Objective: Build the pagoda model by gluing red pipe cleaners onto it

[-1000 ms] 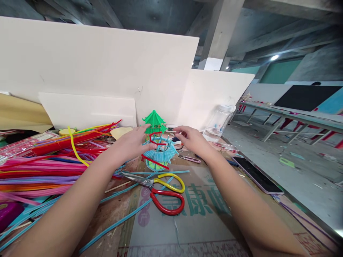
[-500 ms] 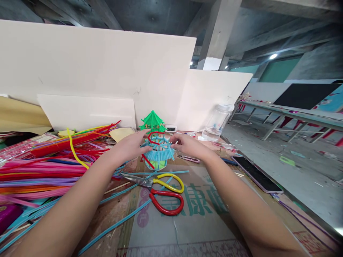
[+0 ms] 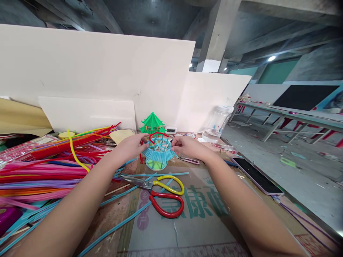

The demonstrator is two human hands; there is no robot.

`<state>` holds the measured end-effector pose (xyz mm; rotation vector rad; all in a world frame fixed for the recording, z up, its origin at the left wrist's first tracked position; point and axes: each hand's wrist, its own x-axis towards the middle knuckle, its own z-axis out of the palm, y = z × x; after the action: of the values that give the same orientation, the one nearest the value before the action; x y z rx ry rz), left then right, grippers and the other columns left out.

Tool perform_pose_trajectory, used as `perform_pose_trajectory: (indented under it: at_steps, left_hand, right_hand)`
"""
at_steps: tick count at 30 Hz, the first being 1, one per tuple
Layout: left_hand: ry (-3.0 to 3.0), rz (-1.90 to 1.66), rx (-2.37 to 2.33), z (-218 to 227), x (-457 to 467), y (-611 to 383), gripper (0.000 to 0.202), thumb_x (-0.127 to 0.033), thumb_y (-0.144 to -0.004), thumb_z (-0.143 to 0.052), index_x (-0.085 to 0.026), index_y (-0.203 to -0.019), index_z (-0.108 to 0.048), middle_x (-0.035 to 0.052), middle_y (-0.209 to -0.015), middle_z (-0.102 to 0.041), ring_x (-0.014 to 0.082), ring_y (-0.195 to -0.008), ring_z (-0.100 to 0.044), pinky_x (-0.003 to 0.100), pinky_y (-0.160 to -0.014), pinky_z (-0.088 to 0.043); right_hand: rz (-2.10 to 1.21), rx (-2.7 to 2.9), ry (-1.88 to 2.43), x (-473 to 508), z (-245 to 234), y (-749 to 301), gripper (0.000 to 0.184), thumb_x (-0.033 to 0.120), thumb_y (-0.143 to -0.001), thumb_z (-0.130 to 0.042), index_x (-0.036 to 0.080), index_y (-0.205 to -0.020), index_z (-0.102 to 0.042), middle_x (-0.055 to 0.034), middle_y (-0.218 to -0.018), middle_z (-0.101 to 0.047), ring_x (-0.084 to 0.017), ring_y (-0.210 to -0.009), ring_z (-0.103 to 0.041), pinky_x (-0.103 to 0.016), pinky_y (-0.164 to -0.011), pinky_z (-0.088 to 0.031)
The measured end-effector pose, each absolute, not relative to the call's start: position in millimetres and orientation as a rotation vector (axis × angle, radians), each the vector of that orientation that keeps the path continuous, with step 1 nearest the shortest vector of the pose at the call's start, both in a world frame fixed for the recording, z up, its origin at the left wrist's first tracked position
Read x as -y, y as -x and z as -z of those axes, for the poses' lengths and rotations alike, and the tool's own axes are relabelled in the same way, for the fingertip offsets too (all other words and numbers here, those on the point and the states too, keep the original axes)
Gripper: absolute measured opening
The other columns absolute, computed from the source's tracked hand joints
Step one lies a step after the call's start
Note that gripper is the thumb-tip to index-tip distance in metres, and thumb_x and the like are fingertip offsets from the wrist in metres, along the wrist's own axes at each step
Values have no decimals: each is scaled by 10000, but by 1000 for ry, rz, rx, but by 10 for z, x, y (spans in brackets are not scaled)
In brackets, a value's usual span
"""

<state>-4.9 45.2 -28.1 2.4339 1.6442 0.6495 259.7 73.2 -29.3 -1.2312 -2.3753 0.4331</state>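
Observation:
A small blue pavilion model (image 3: 159,153) made of pipe cleaners stands on the cardboard-covered table, with a red pipe cleaner (image 3: 158,136) bent across its top. My left hand (image 3: 130,145) pinches the model's left side. At the right side, my right hand (image 3: 187,146) pinches the upper edge with its fingertips. A green pavilion roof model (image 3: 152,123) stands just behind.
Scissors with a yellow and a red handle (image 3: 163,194) lie in front of the model. A heap of coloured pipe cleaners (image 3: 48,160) fills the left. A phone (image 3: 257,175), a clear plastic jar (image 3: 218,121) and small clippers (image 3: 189,160) are on the right. White boards (image 3: 107,75) stand behind.
Both hands closed in from either side onto the blue model. The red pipe cleaner now lies lower across its top.

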Motion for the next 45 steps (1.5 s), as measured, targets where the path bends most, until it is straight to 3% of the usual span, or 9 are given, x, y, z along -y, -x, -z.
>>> perform_pose_trajectory:
  at_steps: [3,8,13,19,21,26,34,39,45]
  left_hand:
    - [-2299,-647,-1583,304,-495,65,602,-453,-833,-533,-157,-1357,-506,125,-1230,-668,281,-1076,-649,374,-915,-502]
    - [-2098,-707,-1463,396,-606,143,832,-540,-740,-637,-106,-1417,-424,180,-1400,-542,320,-1216,-574,390,-998,-466]
    - [-1917,-731,-1283,427,-637,197,895,-523,-666,-745,-161,-1419,-424,162,-1399,-548,316,-1243,-557,383,-946,-508]
    - [-1961,-944,-1170,323,-539,99,879,-307,-705,-723,-203,-1477,-316,110,-1226,-660,260,-1049,-662,407,-898,-539]
    - [-2038,-1036,-1159,280,-493,60,841,-299,-724,-707,-227,-1473,-332,111,-1298,-612,250,-1042,-659,406,-896,-543]
    - [-2170,-1151,-1196,147,-362,40,796,-344,-758,-695,-259,-1470,-349,114,-1446,-481,245,-1059,-644,414,-914,-539]
    - [-2140,-1043,-1373,140,-369,85,782,-418,-767,-674,-269,-1468,-362,89,-1374,-564,260,-1020,-660,416,-917,-527]
    - [-1961,-958,-1349,352,-552,70,843,-435,-729,-693,-196,-1467,-363,117,-1346,-587,255,-1011,-673,368,-880,-537]
    - [-2044,-880,-1417,451,-653,142,639,-559,-803,-554,-136,-1280,-609,101,-1042,-744,276,-954,-688,359,-834,-536]
  right_hand:
    - [-465,2285,1288,-784,322,-2633,206,245,-821,-646,183,-1015,-614,-33,-912,-686,-155,-777,-614,-243,-652,-443]
    - [-924,2083,1315,-877,474,-2564,431,263,-924,-519,217,-1352,-515,-78,-1059,-699,-169,-781,-646,-276,-672,-512]
    - [-1144,1947,1073,-901,535,-2487,372,247,-888,-562,242,-1255,-625,-45,-1180,-684,-178,-976,-642,-305,-836,-524]
    - [-1135,1791,997,-801,273,-2578,509,257,-814,-651,244,-1317,-573,-52,-1204,-666,-174,-960,-656,-243,-706,-533]
    - [-1140,1741,911,-758,185,-2601,505,259,-804,-666,238,-1301,-581,-50,-1147,-687,-168,-923,-670,-243,-715,-532]
    - [-1180,1679,766,-670,61,-2621,521,275,-786,-706,211,-1289,-587,-41,-1060,-715,-149,-852,-672,-265,-779,-524]
    - [-1099,1695,916,-777,240,-2550,463,290,-811,-665,254,-1270,-615,-62,-1221,-664,-192,-960,-665,-302,-775,-550]
    - [-1042,1791,1105,-940,496,-2481,402,295,-839,-637,248,-1239,-642,-55,-1131,-704,-193,-926,-669,-293,-729,-562]
    - [-986,1820,1225,-1012,608,-2525,385,281,-871,-614,217,-1250,-615,-69,-1093,-704,-168,-854,-668,-254,-658,-562]
